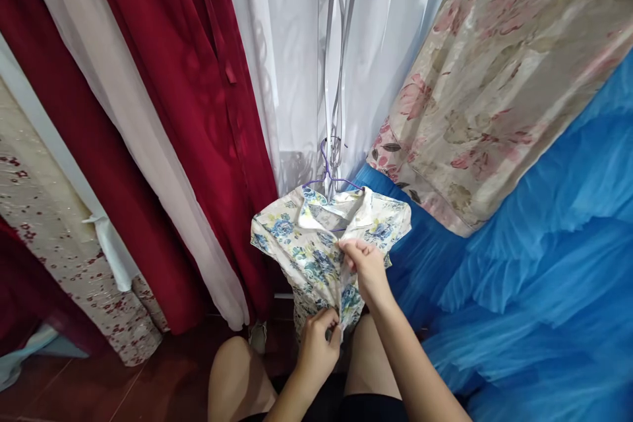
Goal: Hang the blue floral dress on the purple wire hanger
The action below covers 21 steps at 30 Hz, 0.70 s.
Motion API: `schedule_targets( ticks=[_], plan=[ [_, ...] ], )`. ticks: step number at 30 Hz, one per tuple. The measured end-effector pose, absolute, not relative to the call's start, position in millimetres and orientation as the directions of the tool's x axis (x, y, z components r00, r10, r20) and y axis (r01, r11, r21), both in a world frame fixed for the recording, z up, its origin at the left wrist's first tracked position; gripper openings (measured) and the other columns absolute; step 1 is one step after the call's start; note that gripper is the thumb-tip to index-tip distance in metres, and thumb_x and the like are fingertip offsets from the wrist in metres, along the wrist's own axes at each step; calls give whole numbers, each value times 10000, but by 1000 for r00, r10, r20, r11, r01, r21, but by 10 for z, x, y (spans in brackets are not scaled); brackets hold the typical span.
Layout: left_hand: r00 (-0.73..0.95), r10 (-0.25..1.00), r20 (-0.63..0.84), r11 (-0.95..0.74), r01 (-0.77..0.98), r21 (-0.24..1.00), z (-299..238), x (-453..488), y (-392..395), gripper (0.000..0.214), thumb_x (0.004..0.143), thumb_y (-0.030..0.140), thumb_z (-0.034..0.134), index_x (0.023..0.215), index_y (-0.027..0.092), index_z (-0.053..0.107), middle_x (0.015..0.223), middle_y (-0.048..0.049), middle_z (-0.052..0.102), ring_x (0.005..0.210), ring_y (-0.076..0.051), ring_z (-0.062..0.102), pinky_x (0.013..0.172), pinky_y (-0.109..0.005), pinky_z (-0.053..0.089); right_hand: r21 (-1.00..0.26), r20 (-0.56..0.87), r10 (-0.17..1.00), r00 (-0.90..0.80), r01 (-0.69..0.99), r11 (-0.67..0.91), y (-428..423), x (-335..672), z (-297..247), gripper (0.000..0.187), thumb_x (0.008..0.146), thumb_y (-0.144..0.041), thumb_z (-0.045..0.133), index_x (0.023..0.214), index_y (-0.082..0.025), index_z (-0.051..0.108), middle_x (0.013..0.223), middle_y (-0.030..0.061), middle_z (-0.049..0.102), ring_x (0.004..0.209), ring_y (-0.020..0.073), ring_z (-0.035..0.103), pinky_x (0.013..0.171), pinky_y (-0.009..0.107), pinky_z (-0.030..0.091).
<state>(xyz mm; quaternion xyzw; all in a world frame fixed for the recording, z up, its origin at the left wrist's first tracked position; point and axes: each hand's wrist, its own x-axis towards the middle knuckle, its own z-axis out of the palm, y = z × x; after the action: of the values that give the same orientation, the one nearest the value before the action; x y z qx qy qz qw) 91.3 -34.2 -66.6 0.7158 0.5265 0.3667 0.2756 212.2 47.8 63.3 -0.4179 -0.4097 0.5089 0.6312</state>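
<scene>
A short-sleeved floral shirt (316,264), white with blue flowers and a collar, hangs in front of me on a purple wire hanger (325,161). My right hand (364,264) pinches the shirt's front edge a little below the collar. Lower down, my left hand (319,339) has its fingers closed on the same front edge. The shirt's front hangs together between the two hands, while the collar stands open at the neck. Any buttons under my fingertips are hidden. Silvery ribbons (333,79) hang down to the hanger's hook.
Long dark red gowns (198,112) and a pale pink cloth (148,119) hang at the left. White fabric (291,46) hangs behind the shirt. At the right are a floral beige dress (475,99) and blue ruffled tulle (544,316). My knees flank the shirt above a red tiled floor (148,389).
</scene>
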Motion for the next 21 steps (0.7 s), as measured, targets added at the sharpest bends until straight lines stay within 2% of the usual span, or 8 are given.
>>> schedule_targets(
  ticks=[5,10,12,13,14,16,18,21],
  plan=[
    [216,954,206,-296,589,753,-618,920,-388,139,794,70,534,738,193,566,778,-20,609,758,-185,563,708,-265,390,-902,217,965,145,-347,255,817,2097,1177,193,686,-300,707,571,-167,628,414,-70,422,405,74,308,427,242,221],
    [285,950,125,-269,546,793,-355,743,-210,82,792,131,620,739,179,659,742,-23,665,713,-185,614,679,-273,440,-906,253,958,134,-314,283,853,2039,1252,155,690,-307,684,682,-152,676,431,-73,443,406,75,329,426,236,231],
    [269,935,230,-336,471,816,-30,654,-29,76,823,174,638,844,182,710,821,-40,704,767,-196,644,735,-292,476,-921,257,958,128,-268,283,819,2046,1220,177,698,-325,684,714,-149,682,425,-71,451,404,81,344,430,237,241],
    [198,924,327,-382,422,823,172,616,81,175,860,193,615,1007,188,710,884,-49,717,795,-196,655,771,-303,490,-927,263,956,131,-240,287,796,2056,1210,182,704,-333,681,717,-151,678,421,-70,451,404,83,349,433,238,245],
    [142,897,419,-439,391,809,385,586,198,285,893,222,599,1170,200,665,904,-44,717,820,-193,658,806,-310,494,-932,271,953,131,-210,294,770,2069,1209,185,711,-339,676,713,-154,671,421,-68,451,405,84,353,436,238,249],
    [51,804,593,-569,357,741,798,559,427,411,950,257,546,1360,225,554,938,-42,700,870,-188,648,873,-325,487,-936,297,947,120,-159,314,722,2102,1228,193,722,-352,672,707,-160,655,428,-67,451,411,84,352,441,237,256],
    [95,727,680,-657,380,651,1120,584,613,359,979,276,509,1328,239,584,993,-51,691,890,-188,638,871,-323,484,-935,323,942,91,-123,333,693,2133,1255,208,727,-370,671,704,-166,640,449,-65,453,420,81,343,442,234,253],
    [188,653,733,-716,469,518,1362,689,742,204,981,267,507,1030,204,695,969,-56,679,895,-194,623,836,-309,471,-934,345,935,84,-69,350,728,2145,1223,233,733,-393,662,698,-167,618,483,-60,458,431,76,320,444,230,231]
  ],
)
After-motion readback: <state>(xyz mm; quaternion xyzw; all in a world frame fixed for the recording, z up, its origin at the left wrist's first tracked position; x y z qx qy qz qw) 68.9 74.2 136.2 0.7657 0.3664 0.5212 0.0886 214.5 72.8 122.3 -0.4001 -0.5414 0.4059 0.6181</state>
